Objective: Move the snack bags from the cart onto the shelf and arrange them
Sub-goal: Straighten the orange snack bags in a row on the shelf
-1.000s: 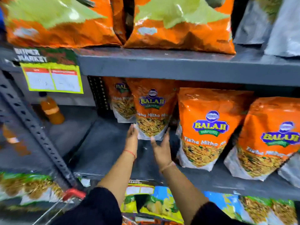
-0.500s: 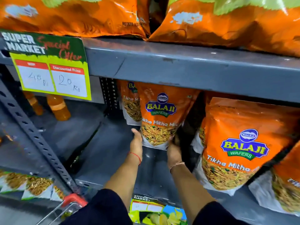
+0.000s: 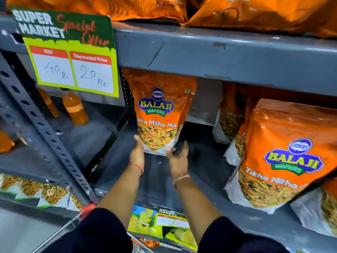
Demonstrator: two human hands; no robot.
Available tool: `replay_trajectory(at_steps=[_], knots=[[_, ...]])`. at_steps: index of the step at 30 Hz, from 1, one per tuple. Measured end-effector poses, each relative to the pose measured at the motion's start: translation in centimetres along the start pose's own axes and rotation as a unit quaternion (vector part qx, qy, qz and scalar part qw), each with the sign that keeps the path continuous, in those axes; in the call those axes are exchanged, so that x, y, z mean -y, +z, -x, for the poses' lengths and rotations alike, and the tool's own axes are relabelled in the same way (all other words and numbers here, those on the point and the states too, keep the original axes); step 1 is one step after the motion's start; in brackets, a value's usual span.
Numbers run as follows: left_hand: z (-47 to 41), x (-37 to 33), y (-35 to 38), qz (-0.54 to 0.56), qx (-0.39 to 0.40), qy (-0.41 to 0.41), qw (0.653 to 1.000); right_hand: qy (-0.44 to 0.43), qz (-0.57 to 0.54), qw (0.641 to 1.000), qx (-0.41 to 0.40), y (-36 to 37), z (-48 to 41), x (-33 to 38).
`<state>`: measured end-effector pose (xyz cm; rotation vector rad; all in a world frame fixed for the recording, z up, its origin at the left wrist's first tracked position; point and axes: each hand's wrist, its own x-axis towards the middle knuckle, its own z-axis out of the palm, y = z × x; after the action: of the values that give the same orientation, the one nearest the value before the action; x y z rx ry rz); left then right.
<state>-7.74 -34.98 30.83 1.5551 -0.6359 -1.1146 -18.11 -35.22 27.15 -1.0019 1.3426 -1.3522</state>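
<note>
An orange Balaji Tikha Mitha Mix snack bag [image 3: 158,106] stands upright at the left end of the grey middle shelf [image 3: 116,161]. My left hand [image 3: 137,155] presses against its lower left corner. My right hand [image 3: 177,158] grips its lower right corner, thumb in front and fingers behind. More bags of the same kind stand to the right: a large near one [image 3: 284,152] and others behind it [image 3: 230,117]. The cart shows only as a red handle end [image 3: 89,209] and a metal bar at the bottom left.
The upper shelf's edge [image 3: 218,57] hangs low over the bag, with a price sign [image 3: 71,52] at its left. A slotted upright post [image 3: 45,128] bounds the bay. Orange bottles [image 3: 74,108] stand in the left bay. Yellow-green bags [image 3: 155,227] lie on the shelf below.
The view has come closer and swung left. Both hands stay at the bag's base, and the bag now stands straighter, covering the bag seen behind it before.
</note>
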Motion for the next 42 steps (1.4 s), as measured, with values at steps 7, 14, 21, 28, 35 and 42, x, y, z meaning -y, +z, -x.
replay_trajectory(at_steps=[7,14,21,28,35,42], knots=[[12.5,6.9,4.1,-0.097,0.039,0.235,0.966,-0.152,0.097,0.983,-0.026,-14.0,14.6,-2.1],[13.9,5.7,12.5,-0.097,0.365,0.099,0.921,-0.122,0.078,0.969,-0.198,-27.3,11.2,-0.5],[13.6,5.4,13.0,-0.162,0.346,0.112,0.917,-0.041,0.043,0.996,0.060,-28.9,5.9,2.4],[9.5,4.1,3.0,-0.115,0.291,0.091,0.946,-0.046,0.078,0.988,0.123,-18.7,6.3,2.0],[5.6,1.1,-7.2,-0.090,0.215,0.092,0.968,-0.028,0.037,0.979,0.201,-6.5,6.9,1.4],[3.3,0.5,-11.0,-0.102,0.217,0.074,0.968,-0.037,0.057,0.979,0.190,-2.3,6.9,0.7]])
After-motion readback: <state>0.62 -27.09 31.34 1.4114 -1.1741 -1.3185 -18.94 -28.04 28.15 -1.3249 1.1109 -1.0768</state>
